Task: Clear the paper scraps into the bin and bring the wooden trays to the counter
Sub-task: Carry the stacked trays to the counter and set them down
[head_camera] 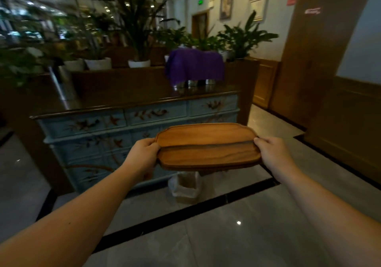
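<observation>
I hold two stacked wooden trays (pixel 208 146) level in front of me, long sides across my view. My left hand (pixel 142 156) grips their left end and my right hand (pixel 272 155) grips their right end. Beyond them stands the counter (pixel 132 99), a pale blue painted chest of drawers with a dark wooden top. A small bin (pixel 186 186) lined with a clear bag sits on the floor below the trays, against the chest. I see no paper scraps on the trays.
On the countertop a purple cloth (pixel 194 65) covers several metal pots, and a steel cylinder (pixel 61 85) stands at its left. Potted plants (pixel 138 39) line a wooden ledge behind. Grey tiled floor (pixel 237 235) runs to wooden wall panels (pixel 321 81) on the right.
</observation>
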